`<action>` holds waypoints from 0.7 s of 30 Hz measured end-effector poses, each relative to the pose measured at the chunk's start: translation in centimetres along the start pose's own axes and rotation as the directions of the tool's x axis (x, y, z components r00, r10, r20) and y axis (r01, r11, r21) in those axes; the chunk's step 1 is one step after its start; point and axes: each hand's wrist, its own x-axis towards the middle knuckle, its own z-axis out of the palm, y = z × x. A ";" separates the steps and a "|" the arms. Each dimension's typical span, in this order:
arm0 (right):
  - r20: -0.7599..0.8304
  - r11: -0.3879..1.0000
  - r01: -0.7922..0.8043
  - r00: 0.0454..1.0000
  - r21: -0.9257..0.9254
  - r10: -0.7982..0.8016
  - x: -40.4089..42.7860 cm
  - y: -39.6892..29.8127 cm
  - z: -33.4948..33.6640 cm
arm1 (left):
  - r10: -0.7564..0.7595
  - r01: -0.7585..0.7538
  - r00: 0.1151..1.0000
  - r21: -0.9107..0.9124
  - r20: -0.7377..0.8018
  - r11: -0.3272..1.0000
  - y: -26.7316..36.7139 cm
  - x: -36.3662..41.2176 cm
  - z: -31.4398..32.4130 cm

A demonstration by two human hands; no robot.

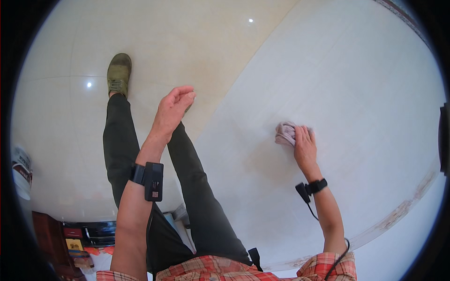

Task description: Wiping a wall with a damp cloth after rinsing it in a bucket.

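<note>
My right hand (305,145) presses a crumpled, pinkish-grey cloth (285,134) against a smooth, pale tiled wall (337,87). The cloth bunches out to the left of its fingers. Over my legs and the floor, my left hand (174,110) hangs in the air with fingers bent towards the thumb; whether anything small lies between them cannot be made out. Each wrist bears a black strap with a device, and a cable runs from the right one.
Glossy beige floor tiles (158,35) meet the wall along a slanting edge. A white container (21,174) stands at the far left. Dark wooden furniture (47,235) and several boxes are at the lower left. A patterned border strip (393,217) crosses the wall at the lower right.
</note>
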 end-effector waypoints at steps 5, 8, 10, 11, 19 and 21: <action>0.078 0.987 0.092 0.992 0.131 -0.103 6.5 -2.3 7.1 | 0.027 -0.027 1.000 -0.042 -0.012 0.999 -0.5 0.2 -0.6; 0.141 0.971 0.036 0.987 0.236 -0.071 9.7 -2.7 10.7 | 0.033 -0.032 0.999 -0.053 0.023 0.998 0.1 0.4 0.6; 0.238 0.935 -0.054 0.971 0.351 -0.033 10.2 -5.5 11.1 | 0.033 -0.033 0.999 -0.046 -0.002 0.998 0.8 -0.1 0.1; 0.408 0.915 -0.074 0.907 0.396 -0.103 9.9 -7.0 10.4 | 0.036 -0.037 0.999 -0.049 -0.019 0.998 0.9 -0.2 -0.4; -0.403 0.988 -0.048 0.915 -0.143 -0.014 12.7 8.1 -2.9 | 0.000 0.000 1.000 -0.012 -0.029 1.000 0.7 0.2 0.3; -0.455 0.873 -0.277 0.887 -0.402 0.072 16.5 13.4 -7.4 | -0.019 0.020 0.999 0.008 -0.048 1.000 1.0 0.0 0.3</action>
